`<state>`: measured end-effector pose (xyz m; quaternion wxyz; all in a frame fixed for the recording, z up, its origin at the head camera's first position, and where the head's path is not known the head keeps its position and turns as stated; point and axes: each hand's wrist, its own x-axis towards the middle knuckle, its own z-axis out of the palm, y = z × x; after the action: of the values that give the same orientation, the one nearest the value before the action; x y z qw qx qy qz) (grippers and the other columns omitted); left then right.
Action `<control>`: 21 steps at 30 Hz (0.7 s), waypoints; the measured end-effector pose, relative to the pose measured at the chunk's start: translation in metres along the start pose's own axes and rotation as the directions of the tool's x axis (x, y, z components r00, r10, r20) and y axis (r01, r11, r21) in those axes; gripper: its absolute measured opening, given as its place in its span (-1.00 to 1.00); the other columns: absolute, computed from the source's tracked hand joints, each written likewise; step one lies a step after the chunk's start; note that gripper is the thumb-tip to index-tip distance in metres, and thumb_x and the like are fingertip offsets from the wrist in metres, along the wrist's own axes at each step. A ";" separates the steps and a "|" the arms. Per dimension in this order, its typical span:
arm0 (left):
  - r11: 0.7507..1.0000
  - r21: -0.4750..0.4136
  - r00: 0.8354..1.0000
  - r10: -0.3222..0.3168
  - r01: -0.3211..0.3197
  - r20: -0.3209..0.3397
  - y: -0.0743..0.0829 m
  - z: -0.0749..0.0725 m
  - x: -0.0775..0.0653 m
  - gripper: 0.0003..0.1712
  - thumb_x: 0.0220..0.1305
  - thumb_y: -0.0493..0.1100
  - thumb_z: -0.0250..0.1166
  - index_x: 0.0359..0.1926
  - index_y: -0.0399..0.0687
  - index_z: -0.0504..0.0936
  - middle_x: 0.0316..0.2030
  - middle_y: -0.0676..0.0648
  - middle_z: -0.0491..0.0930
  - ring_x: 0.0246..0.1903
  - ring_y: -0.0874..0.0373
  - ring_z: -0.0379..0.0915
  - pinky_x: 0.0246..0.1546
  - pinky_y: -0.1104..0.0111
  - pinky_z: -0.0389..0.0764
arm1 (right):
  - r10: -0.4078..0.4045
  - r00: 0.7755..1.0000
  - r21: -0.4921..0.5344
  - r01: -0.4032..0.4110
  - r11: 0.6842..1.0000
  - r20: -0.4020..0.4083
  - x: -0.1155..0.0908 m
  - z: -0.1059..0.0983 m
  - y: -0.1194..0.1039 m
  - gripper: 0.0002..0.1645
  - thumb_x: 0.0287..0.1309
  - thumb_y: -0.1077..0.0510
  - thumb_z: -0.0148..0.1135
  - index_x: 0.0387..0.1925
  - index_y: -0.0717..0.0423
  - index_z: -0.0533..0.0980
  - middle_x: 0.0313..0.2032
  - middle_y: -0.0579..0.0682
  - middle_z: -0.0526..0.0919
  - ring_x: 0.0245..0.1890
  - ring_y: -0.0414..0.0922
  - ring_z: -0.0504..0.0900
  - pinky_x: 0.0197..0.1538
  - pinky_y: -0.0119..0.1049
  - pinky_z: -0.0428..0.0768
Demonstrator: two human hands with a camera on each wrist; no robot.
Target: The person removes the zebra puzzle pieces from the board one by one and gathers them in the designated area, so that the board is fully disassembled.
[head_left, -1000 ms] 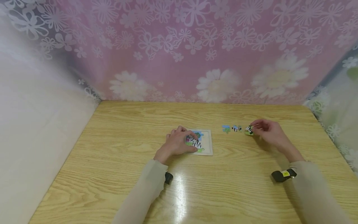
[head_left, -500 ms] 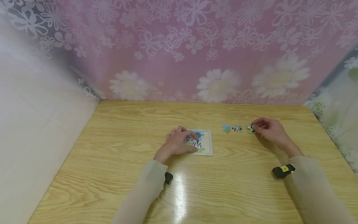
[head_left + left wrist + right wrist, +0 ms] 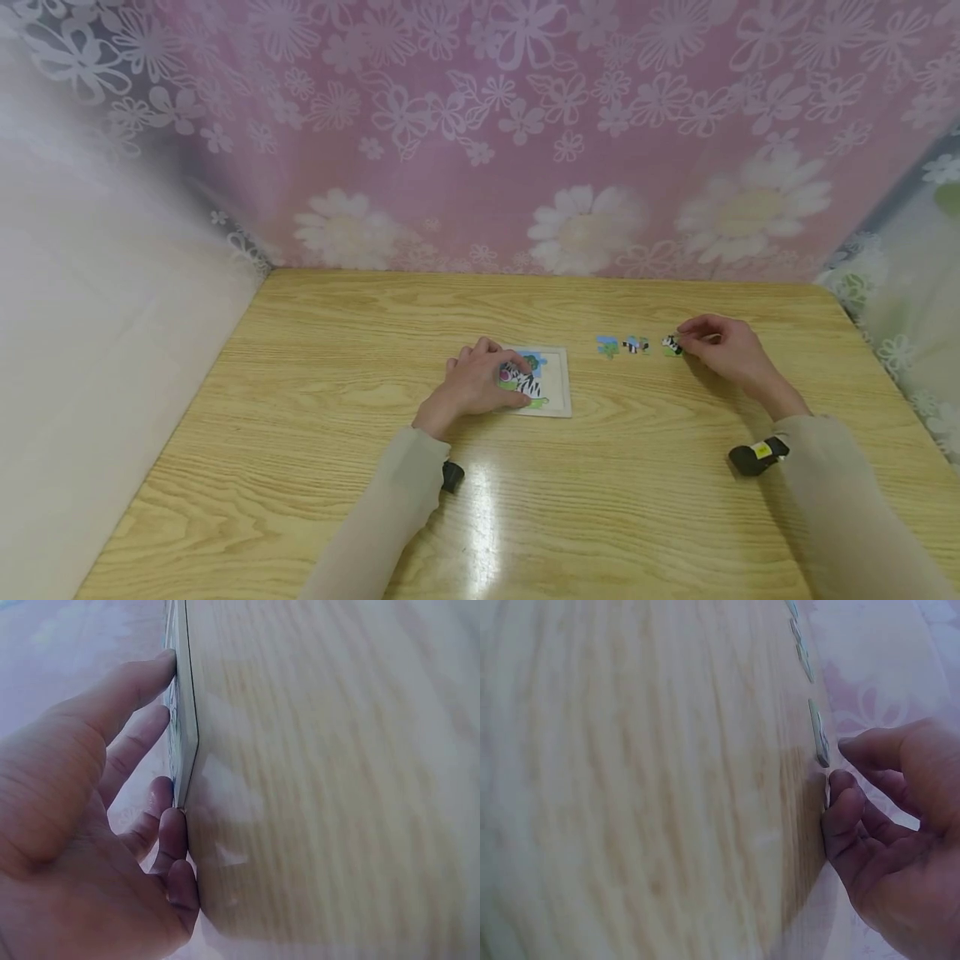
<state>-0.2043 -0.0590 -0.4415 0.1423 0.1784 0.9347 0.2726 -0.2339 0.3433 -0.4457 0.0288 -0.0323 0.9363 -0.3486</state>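
My left hand point(image 3: 476, 379) rests over the left part of a framed picture puzzle point(image 3: 555, 382) lying on the table. Its thumb and index finger touch the puzzle's face, while the lower fingers lie by its edge in the left wrist view. A striped zebra and a green tree show in the picture, and the right part of the frame is plain white. My right hand point(image 3: 723, 354) is beside a black-and-white puzzle piece point(image 3: 671, 345). In the right wrist view the thumb hovers just off this flat piece point(image 3: 820, 735), with the other fingertips low at the table; a thin pale sliver shows beside them.
Two more small puzzle pieces lie in a row, a blue-green one point(image 3: 607, 346) and a blue one with black point(image 3: 635, 344), between the frame and my right hand. A wood-grain table point(image 3: 315, 467) extends to a pink flowered curtain point(image 3: 450, 167) at the back.
My right hand has shifted slightly right and away from me. The piece beside its fingers has moved a little to the right. My left hand and the puzzle have not moved.
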 end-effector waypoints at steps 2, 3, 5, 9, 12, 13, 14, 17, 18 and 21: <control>1.000 -0.002 1.000 0.010 -0.010 0.005 -0.001 0.000 0.000 -0.57 0.20 0.22 0.47 0.09 0.45 0.65 0.16 -0.03 0.38 0.00 -0.03 0.22 -0.02 0.07 0.17 | -0.007 1.000 0.004 0.007 1.000 -0.009 -0.001 0.000 -0.001 -0.56 0.45 -0.06 0.19 0.11 0.18 0.57 0.02 0.23 0.65 -0.30 -0.53 0.48 -0.30 -0.41 0.55; 1.000 -0.005 1.000 0.016 -0.016 0.008 -0.001 -0.001 0.000 -0.58 0.21 0.22 0.46 0.09 0.44 0.65 0.15 -0.03 0.38 0.00 -0.03 0.22 -0.01 0.05 0.17 | -0.008 1.000 0.007 0.008 1.000 -0.014 -0.002 0.001 -0.002 -0.56 0.45 -0.07 0.20 0.11 0.18 0.57 0.01 0.22 0.65 -0.30 -0.53 0.49 -0.30 -0.41 0.56; 1.000 -0.012 1.000 0.027 -0.027 0.014 -0.003 -0.001 0.001 -0.59 0.24 0.23 0.44 0.10 0.45 0.64 0.15 -0.03 0.38 0.01 -0.03 0.22 0.01 0.04 0.18 | -0.015 1.000 0.016 0.015 1.000 -0.020 -0.004 0.002 -0.005 -0.56 0.45 -0.06 0.20 0.11 0.19 0.57 0.00 0.22 0.66 -0.31 -0.52 0.50 -0.30 -0.41 0.58; 0.998 -0.050 0.999 0.048 -0.048 0.008 -0.007 -0.001 0.002 -0.64 0.28 0.21 0.41 0.09 0.45 0.66 0.15 -0.02 0.41 0.07 -0.03 0.26 0.09 -0.03 0.19 | -0.028 0.999 0.032 0.028 0.999 -0.016 -0.007 0.005 -0.014 -0.56 0.44 -0.07 0.20 0.10 0.18 0.57 -0.02 0.23 0.67 -0.32 -0.44 0.59 -0.31 -0.38 0.63; 0.995 -0.090 0.999 0.046 -0.047 -0.017 -0.008 -0.002 0.002 -0.64 0.29 0.15 0.42 0.09 0.36 0.68 0.14 -0.06 0.44 0.08 -0.06 0.29 0.14 -0.06 0.22 | -0.059 0.998 0.033 0.060 0.998 -0.010 -0.010 0.009 -0.024 -0.57 0.44 -0.06 0.21 0.09 0.19 0.58 -0.04 0.24 0.67 -0.32 -0.35 0.64 -0.33 -0.35 0.64; 0.994 -0.096 0.999 0.040 -0.043 -0.028 -0.008 -0.003 0.002 -0.64 0.29 0.14 0.42 0.09 0.32 0.69 0.13 -0.07 0.45 0.07 -0.07 0.30 0.14 -0.05 0.23 | -0.072 0.997 0.029 0.072 0.997 -0.011 -0.011 0.010 -0.027 -0.58 0.44 -0.05 0.21 0.08 0.19 0.58 -0.05 0.24 0.68 -0.31 -0.33 0.64 -0.34 -0.35 0.64; 0.994 -0.101 0.999 0.035 -0.039 -0.041 -0.008 -0.003 0.002 -0.63 0.29 0.13 0.43 0.10 0.28 0.69 0.13 -0.09 0.46 0.07 -0.08 0.32 0.14 -0.04 0.26 | -0.084 0.996 0.028 0.084 0.996 -0.009 -0.012 0.012 -0.031 -0.59 0.44 -0.04 0.21 0.07 0.19 0.59 -0.06 0.24 0.68 -0.31 -0.31 0.64 -0.34 -0.35 0.63; 0.995 -0.100 0.997 0.013 -0.021 -0.078 -0.006 -0.004 0.003 -0.57 0.26 0.11 0.44 0.12 0.17 0.68 0.11 -0.14 0.47 0.02 -0.06 0.35 0.10 0.04 0.35 | -0.119 0.993 0.010 0.119 0.993 -0.011 -0.013 0.018 -0.042 -0.63 0.43 0.00 0.23 0.05 0.18 0.60 -0.08 0.21 0.69 -0.29 -0.26 0.62 -0.32 -0.37 0.60; 0.996 -0.093 0.996 0.008 -0.016 -0.088 -0.006 -0.005 0.004 -0.56 0.26 0.11 0.45 0.12 0.15 0.67 0.10 -0.14 0.47 0.01 -0.06 0.36 0.08 0.06 0.38 | -0.125 0.992 0.010 0.126 0.992 -0.009 -0.014 0.020 -0.045 -0.64 0.43 0.01 0.24 0.05 0.18 0.60 -0.09 0.20 0.70 -0.28 -0.24 0.62 -0.32 -0.37 0.59; 0.997 -0.074 0.995 -0.002 -0.006 -0.104 -0.005 -0.005 0.005 -0.52 0.26 0.11 0.46 0.15 0.12 0.66 0.06 -0.14 0.48 -0.03 -0.02 0.36 0.01 0.13 0.41 | -0.136 0.991 0.022 0.136 0.990 0.007 -0.015 0.028 -0.055 -0.67 0.42 0.02 0.25 0.04 0.15 0.61 -0.10 0.16 0.71 -0.26 -0.16 0.63 -0.31 -0.37 0.59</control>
<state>-0.2122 -0.0631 -0.4408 0.0996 0.1594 0.9300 0.3160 -0.2148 0.2842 -0.4303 0.0094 -0.0975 0.9280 -0.3595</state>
